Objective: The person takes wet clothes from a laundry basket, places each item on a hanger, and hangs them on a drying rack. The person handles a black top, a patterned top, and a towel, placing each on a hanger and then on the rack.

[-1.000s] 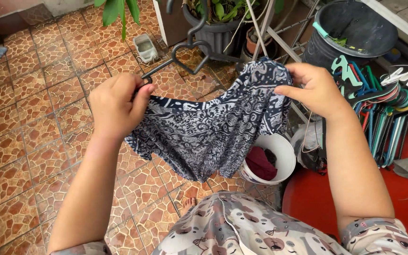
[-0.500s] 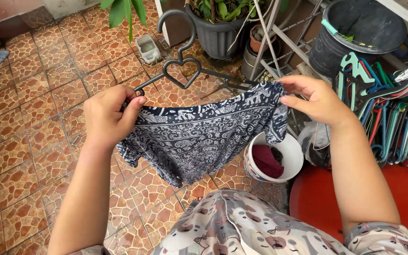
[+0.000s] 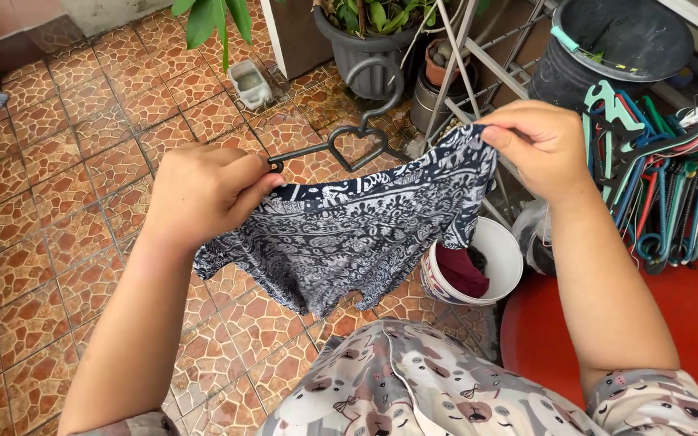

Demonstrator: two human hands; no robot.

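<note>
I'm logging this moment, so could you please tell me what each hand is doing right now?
Left hand: closed, pinching the patterned garment and dark hanger.
Right hand: closed, pinching the garment's other corner.

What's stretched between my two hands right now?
In the head view, a patterned navy garment spans from the left hand to the right hand, with a dark heart-shaped hanger along its top edge.

Below me, the brown stone-pattern tiled floor (image 3: pixel 58 161) carries a white bucket (image 3: pixel 501 257), grey plant pot (image 3: pixel 365 56) and black tub (image 3: pixel 583 48).
</note>
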